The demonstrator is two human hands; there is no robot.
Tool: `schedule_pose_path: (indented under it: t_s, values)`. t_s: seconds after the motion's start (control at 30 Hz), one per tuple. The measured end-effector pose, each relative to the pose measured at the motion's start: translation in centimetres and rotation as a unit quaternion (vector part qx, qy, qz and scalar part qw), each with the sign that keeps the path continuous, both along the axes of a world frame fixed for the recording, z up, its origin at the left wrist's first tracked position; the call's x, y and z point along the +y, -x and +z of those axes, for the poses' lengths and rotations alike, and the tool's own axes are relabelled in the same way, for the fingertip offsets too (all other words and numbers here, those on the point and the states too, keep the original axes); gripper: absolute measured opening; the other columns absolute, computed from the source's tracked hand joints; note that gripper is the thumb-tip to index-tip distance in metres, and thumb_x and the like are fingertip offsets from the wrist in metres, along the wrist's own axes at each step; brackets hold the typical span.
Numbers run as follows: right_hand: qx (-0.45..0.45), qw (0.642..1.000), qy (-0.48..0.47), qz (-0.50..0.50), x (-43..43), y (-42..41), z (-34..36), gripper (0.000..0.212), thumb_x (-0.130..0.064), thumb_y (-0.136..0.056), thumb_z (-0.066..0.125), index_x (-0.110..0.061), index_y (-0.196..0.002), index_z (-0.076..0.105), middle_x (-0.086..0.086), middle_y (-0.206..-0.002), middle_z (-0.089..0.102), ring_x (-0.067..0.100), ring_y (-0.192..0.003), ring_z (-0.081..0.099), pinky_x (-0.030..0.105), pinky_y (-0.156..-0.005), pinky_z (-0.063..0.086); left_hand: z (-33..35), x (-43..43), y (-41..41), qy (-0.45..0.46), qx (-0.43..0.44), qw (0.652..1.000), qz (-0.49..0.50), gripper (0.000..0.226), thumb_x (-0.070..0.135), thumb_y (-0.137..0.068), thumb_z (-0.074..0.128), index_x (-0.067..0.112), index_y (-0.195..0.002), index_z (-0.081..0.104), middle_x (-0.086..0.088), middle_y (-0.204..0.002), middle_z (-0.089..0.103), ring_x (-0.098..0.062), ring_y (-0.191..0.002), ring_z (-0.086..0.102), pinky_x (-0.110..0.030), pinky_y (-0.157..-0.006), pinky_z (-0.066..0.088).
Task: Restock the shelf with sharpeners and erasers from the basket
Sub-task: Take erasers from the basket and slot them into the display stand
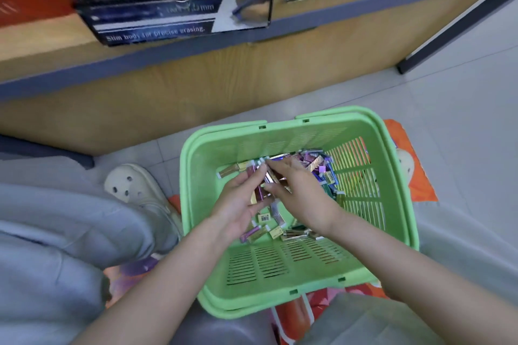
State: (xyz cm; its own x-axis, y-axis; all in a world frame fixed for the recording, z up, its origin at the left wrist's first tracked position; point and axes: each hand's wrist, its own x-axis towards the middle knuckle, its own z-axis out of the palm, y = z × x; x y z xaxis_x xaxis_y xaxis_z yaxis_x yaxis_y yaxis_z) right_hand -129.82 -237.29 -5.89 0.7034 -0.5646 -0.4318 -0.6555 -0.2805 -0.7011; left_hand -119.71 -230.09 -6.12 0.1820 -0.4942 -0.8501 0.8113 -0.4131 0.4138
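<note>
- The shelf (42,45) is seen across the top, low and wooden, with a blue front edge. Restocking is to be done here, and nothing is being placed on it at this moment.
- The basket (213,269), green and slotted, is set on the floor in front of the shelf, between the person's knees. Both forearms are reached into it.
- A dark box (157,22) is stood on the shelf above and left of the basket, its front printed with a line about precise erasing. It is judged to be the likely slot for part of the stock.
- The left hand (238,210) is held palm-up over the basket's middle, its fingers curled round a bundle (259,193) of slim packs.
- The right hand (305,199) is laid against the same bundle from the right. Its upper end is pinched between the thumb and fingertips, as if the packs were being squared up.
- Loose packs (322,173), gold, purple and blue, are heaped on the basket floor, mostly toward the far right corner, so most of the stock is not yet shelved.
- Whether the packs are erasers or sharpeners cannot be read, since the labels are blurred.
- The step in hand is judged to be gathering. Next, the bundle must be lifted clear of the rim in a firm grip and carried up to the shelf without packs slipping out.
</note>
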Motion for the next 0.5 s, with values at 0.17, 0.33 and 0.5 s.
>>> schedule_pose_path:
  t_s: [0.17, 0.33, 0.5]
  values:
    - [-0.062, 0.996, 0.040, -0.041, -0.3, -0.6, 4.4, 0.028, -0.008, -0.093, 0.056, -0.011, -0.120, 0.063, -0.007, -0.102, 0.069, -0.015, -0.077, 0.058, -0.001, -0.071, 0.039, 2.5, 0.9, -1.5, 0.033, -0.053, 0.998, -0.021, 0.016, 0.021, -0.087, 0.063, 0.010, -0.098, 0.066, -0.002, -0.089, 0.072, -0.015, -0.090, 0.068, -0.034, -0.087, 0.053]
    - [-0.097, 0.989, 0.048, -0.099, -1.2, -1.2, 8.2, 0.016, -0.019, -0.092, 0.058, -0.022, -0.106, 0.065, -0.019, -0.088, 0.064, 0.000, -0.068, 0.061, 0.026, -0.069, 0.050, 6.0, 1.3, -3.9, 0.073, -0.081, 0.994, -0.006, 0.014, 0.019, -0.092, 0.057, 0.005, -0.096, 0.058, -0.006, -0.074, 0.063, -0.011, -0.053, 0.065, -0.031, -0.071, 0.057]
    - [-0.141, 0.984, 0.052, -0.092, -1.3, -2.5, 12.1, 0.010, -0.029, -0.088, 0.064, -0.036, -0.094, 0.062, -0.019, -0.079, 0.066, -0.004, -0.064, 0.056, 0.026, -0.068, 0.047, 10.3, 1.2, -6.1, 0.121, -0.130, 0.981, -0.081, 0.020, 0.024, -0.087, 0.063, 0.008, -0.098, 0.061, 0.001, -0.072, 0.054, -0.005, -0.049, 0.051, -0.018, -0.049, 0.048]
